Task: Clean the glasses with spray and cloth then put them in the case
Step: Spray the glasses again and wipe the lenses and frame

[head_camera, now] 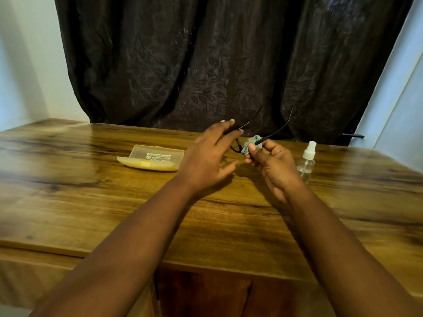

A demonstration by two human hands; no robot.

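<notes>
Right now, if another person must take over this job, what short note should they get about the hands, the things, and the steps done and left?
Right hand: pinches the cloth on the glasses, held above the table.
Left hand: open, fingers spread by the frame; no clear grip.
Case: open, on the table to the left.
Spray bottle: upright, on the right.
Done: wiping has begun; spraying cannot be confirmed.
Left: finish wiping, fold the arms, put the glasses in the case.
</notes>
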